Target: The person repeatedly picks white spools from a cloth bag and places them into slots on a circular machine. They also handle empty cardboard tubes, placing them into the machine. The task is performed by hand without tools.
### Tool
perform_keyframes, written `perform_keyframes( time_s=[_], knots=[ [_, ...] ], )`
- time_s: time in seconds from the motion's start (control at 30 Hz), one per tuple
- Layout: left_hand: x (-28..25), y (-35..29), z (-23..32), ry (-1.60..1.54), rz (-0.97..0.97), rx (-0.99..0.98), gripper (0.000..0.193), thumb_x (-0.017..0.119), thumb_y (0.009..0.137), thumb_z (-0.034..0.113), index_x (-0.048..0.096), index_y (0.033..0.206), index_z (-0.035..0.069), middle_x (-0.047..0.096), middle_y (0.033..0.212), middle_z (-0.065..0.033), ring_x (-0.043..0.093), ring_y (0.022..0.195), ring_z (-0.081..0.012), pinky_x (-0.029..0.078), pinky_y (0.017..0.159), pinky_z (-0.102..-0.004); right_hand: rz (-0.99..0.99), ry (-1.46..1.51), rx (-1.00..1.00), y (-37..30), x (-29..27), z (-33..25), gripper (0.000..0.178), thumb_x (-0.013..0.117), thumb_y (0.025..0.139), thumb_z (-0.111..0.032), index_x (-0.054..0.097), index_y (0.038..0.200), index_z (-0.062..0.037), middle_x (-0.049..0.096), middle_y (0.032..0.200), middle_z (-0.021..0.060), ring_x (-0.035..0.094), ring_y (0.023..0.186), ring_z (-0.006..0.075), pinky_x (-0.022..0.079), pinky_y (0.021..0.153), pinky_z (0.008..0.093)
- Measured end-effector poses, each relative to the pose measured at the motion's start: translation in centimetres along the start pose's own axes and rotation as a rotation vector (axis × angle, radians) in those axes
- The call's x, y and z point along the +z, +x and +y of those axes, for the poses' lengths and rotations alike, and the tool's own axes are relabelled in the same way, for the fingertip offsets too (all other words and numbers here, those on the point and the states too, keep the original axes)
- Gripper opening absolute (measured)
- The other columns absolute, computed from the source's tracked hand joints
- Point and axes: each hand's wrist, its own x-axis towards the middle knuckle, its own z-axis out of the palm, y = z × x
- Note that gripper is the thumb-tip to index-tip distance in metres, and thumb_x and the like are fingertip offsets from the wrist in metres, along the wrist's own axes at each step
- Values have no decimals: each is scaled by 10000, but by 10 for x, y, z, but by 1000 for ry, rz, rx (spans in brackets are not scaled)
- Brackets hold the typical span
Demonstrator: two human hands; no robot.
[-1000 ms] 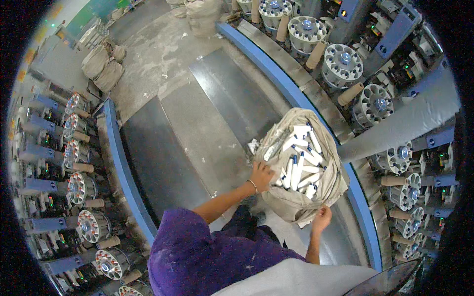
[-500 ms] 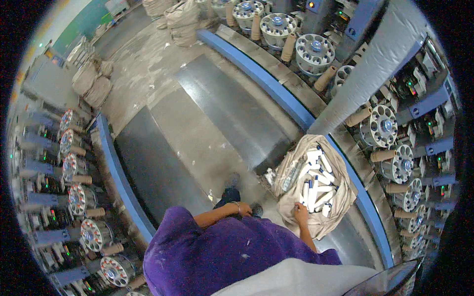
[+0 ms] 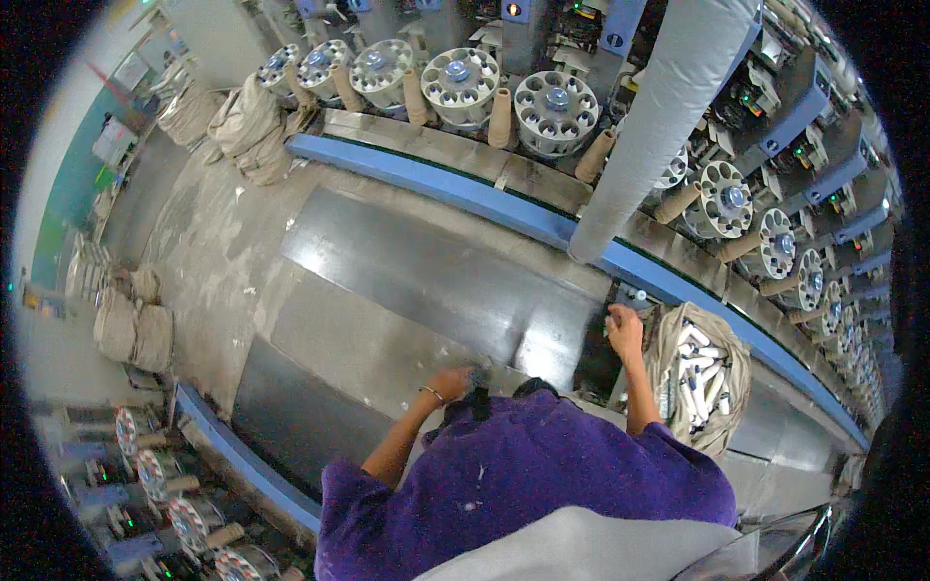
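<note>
My right hand (image 3: 625, 329) is beside the left edge of a beige cloth sack (image 3: 665, 339), over a dark strip of the cart or floor. Its fingers are curled, and whatever they hold, if anything, is hidden. White yarn tubes with dark ends (image 3: 699, 373) lie jumbled in the open sack. Just beyond this hand, a small white piece (image 3: 639, 295) shows by the blue rail. My left hand (image 3: 449, 383), with a band at the wrist, is low in front of me, close to a dark shoe-like shape; its fingers are smeared.
A blue rail (image 3: 436, 186) runs along the winding machines, with round bobbin magazines (image 3: 460, 87) and brown cones (image 3: 500, 118) behind it. A grey wrapped duct (image 3: 659, 126) slants down to the rail. Full sacks (image 3: 250, 126) stand at the far left. More machines line the left.
My view has turned to the right, and the sack now sits further right. My right hand has left the tubes for the sack's left side. My left hand has moved out from my body.
</note>
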Motion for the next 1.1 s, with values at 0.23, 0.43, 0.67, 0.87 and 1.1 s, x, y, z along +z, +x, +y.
perform_keyframes(
  time_s=[0.23, 0.43, 0.67, 0.87, 1.1],
  knots=[
    [-110, 21, -62, -157, 122, -124, 431, 589, 874, 308, 557, 1274, 148, 616, 1159, -215, 609, 1008, -391, 509, 846, -458, 240, 100, 318, 113, -20, 3, 208, 652, 829, -140, 679, 1014, -51, 689, 847, 123, 653, 714, 209, 502, 658, 324],
    [-160, 64, -82, -223, 75, -3, 442, 648, 836, 291, 581, 1249, 147, 632, 1147, -184, 622, 984, -375, 508, 835, -451, 591, 661, 425, 271, -75, 16, 430, 548, 937, -425, 639, 1123, -48, 661, 956, 46, 607, 877, 142, 475, 761, 299],
    [-326, 126, -62, -390, 158, 81, 311, 667, 831, 177, 649, 1129, 93, 669, 1040, -136, 639, 945, -317, 520, 806, -383, 375, 1363, 795, 378, 54, -97, 532, 459, 923, -479, 531, 1288, -99, 591, 1265, 95, 557, 1128, 286, 429, 970, 412],
    [-509, 225, 62, -604, 341, 929, 273, 657, 848, 107, 644, 1115, 54, 651, 903, -130, 622, 814, -286, 506, 749, -354, -53, 1352, 729, 377, 172, -227, 583, 433, 924, -438, 457, 1337, -26, 488, 1358, 129, 472, 1224, 273, 380, 1028, 420],
    [-700, 337, 37, -1167, 710, 897, 443, 611, 867, 60, 472, 1288, 33, 593, 1180, -175, 636, 968, -271, 526, 828, -359, 12, 698, -179, 488, 236, -356, 440, 664, 799, -120, 572, 1211, 1, 560, 1245, 173, 541, 1129, 313, 420, 981, 438]
  ],
)
